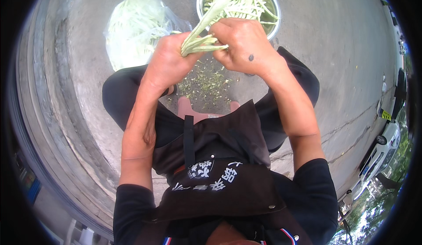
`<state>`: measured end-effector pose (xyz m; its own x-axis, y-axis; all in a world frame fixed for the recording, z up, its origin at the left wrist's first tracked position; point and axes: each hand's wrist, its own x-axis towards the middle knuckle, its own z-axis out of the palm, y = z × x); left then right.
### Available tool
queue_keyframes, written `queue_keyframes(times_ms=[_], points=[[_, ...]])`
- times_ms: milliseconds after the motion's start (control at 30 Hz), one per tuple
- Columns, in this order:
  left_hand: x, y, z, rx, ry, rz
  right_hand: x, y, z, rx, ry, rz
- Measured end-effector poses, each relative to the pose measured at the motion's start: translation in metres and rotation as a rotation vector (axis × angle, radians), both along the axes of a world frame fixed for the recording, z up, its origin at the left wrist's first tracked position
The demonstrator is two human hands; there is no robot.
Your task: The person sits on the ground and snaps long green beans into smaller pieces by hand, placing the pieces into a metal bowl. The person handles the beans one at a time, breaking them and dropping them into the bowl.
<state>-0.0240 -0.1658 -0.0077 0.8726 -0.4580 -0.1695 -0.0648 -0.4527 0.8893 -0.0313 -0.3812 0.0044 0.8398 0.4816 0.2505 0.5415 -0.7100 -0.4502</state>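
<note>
My left hand is closed around a small bunch of pale green beans. From this fist one bean reaches far up across the picture, over the bowl's near rim, and looks large because it is close to the camera. My right hand has its fingers curled at the other ends of the shorter beans and seems to pinch them; its fingertips are partly hidden. Beyond my right hand stands a round metal bowl holding many beans. A clear plastic bag full of beans lies on the ground beyond my left hand.
Bean scraps litter the concrete ground between my feet. A pink plastic stool is under me, partly covered by my dark apron. Steps run along the left. Parked cars stand at the right.
</note>
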Motion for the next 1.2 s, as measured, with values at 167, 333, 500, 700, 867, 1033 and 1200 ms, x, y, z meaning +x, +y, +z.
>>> queue_keyframes(times_ms=[167,333,500,700,867,1033,1200], points=[[0.003,0.0,-0.006,-0.274,0.084,0.142,-0.004,0.014,-0.022,0.941,0.661,-0.282],[0.002,0.002,-0.007,-0.353,-0.047,0.206,0.001,0.011,-0.02,1.37,0.862,-0.131],[0.005,0.002,-0.011,-0.436,-0.252,0.218,0.004,0.008,-0.01,1.287,0.828,-0.043],[0.008,0.01,-0.009,-0.383,-0.204,0.263,-0.001,0.0,-0.022,1.296,0.911,-0.008],[0.01,0.01,-0.005,-0.449,-0.158,0.286,-0.001,-0.011,-0.012,0.426,0.548,-0.109],[0.013,0.012,-0.001,-0.643,0.047,0.361,0.004,-0.006,0.001,0.42,0.546,-0.09],[0.03,0.029,-0.008,-0.915,0.166,0.487,0.0,-0.005,-0.005,0.564,0.778,-0.072]])
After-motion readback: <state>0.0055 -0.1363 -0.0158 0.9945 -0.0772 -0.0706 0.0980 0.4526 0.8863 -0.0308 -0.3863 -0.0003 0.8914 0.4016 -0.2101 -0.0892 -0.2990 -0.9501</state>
